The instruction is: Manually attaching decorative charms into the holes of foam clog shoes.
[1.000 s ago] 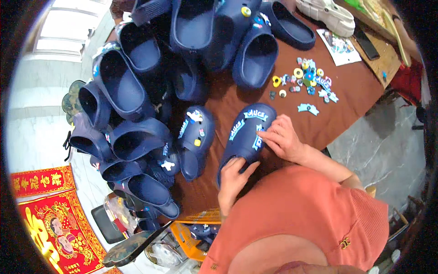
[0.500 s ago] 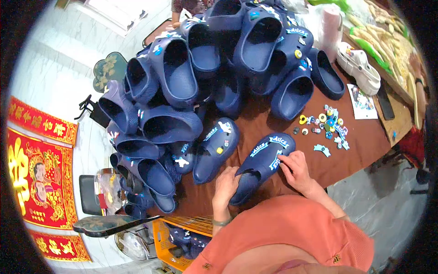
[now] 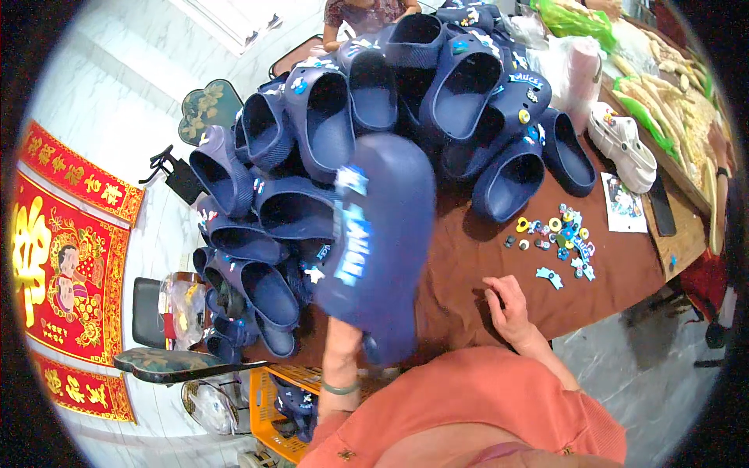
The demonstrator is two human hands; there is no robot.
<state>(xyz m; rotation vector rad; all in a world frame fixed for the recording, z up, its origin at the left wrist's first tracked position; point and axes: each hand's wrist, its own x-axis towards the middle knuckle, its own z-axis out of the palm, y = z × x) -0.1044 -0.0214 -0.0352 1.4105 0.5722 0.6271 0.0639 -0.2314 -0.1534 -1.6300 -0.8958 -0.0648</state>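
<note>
A navy blue clog (image 3: 390,210), blurred by motion, is lifted toward me above the table. My left hand (image 3: 343,342) holds it from below, the wrist showing and the fingers hidden inside or behind the clog. Pale blue and white charms are set along its upper. Over the brown cloth (image 3: 460,265), my right hand (image 3: 511,312) rests with loosely bent fingers and holds nothing. Just beyond that hand lies a blue ribbon-shaped charm (image 3: 549,278), next to a small heap of mixed charms (image 3: 568,234).
Many navy clogs (image 3: 312,125) are piled along the left and far side. A white clog (image 3: 622,148), a printed card (image 3: 624,201) and a dark phone (image 3: 662,209) lie at the right. An orange crate (image 3: 269,413) stands below the table's edge. Another person (image 3: 367,17) sits across.
My left hand has raised the clog from the cloth, up and to the left. My right hand has let go of its charms and stays near the table's front edge.
</note>
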